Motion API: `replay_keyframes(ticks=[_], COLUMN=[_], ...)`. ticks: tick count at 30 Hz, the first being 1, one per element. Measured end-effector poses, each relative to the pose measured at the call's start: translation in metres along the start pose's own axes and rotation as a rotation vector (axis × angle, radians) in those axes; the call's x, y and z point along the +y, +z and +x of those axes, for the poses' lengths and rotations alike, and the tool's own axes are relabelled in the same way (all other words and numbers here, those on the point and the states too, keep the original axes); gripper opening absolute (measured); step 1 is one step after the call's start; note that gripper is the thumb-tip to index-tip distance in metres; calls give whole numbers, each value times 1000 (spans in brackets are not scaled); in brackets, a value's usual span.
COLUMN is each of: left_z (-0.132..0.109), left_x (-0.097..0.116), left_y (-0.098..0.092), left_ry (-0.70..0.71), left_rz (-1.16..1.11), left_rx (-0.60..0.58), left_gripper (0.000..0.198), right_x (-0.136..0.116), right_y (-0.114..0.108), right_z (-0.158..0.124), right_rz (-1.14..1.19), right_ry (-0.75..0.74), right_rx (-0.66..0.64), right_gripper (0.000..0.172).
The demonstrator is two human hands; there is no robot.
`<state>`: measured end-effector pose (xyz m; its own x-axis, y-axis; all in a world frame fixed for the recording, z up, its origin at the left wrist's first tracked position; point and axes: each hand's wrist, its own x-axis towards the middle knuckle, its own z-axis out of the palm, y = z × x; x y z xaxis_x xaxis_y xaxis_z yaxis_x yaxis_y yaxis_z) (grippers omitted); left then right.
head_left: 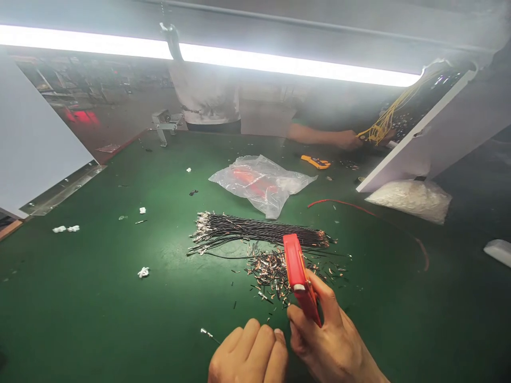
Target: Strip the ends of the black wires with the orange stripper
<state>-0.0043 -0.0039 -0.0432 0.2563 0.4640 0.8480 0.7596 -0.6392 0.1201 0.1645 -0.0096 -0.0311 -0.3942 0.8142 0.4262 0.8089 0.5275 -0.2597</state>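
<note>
My left hand [251, 354] is closed at the bottom of the view, gripping a thin black wire [215, 339] whose metal terminal end pokes out to the left. My right hand [335, 335] grips a red wire stripper [296, 266], which points up and away from me. The jaws are hard to make out from this angle. Just beyond both hands is a pile of cut wire bits and insulation scraps [267, 271]. Behind it a bundle of black wires [255, 230] lies crosswise, with metal terminals at its left end and bare copper at its right end.
A clear plastic bag [271, 181] with something red inside lies behind the bundle. Further back is an orange hand tool [315, 161]. A red wire [371, 213] curves at right, near a bag of white pieces [415, 199]. Across the green table [99, 276], two people stand; one handles yellow wires [379, 127].
</note>
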Motion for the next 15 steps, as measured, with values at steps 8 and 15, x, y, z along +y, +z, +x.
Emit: replay_keyframes(ticks=[8, 15], left_z=[6, 1], left_x=[-7, 0], left_y=[-18, -4], left_ry=[79, -43], left_rz=[10, 37], left_rx=[-233, -32], left_gripper=[25, 33], right_x=[-1, 0], right_y=[1, 1], right_z=[9, 12], right_rz=[-108, -92], right_ry=[-8, -9], right_rx=[32, 24], right_gripper=[35, 36])
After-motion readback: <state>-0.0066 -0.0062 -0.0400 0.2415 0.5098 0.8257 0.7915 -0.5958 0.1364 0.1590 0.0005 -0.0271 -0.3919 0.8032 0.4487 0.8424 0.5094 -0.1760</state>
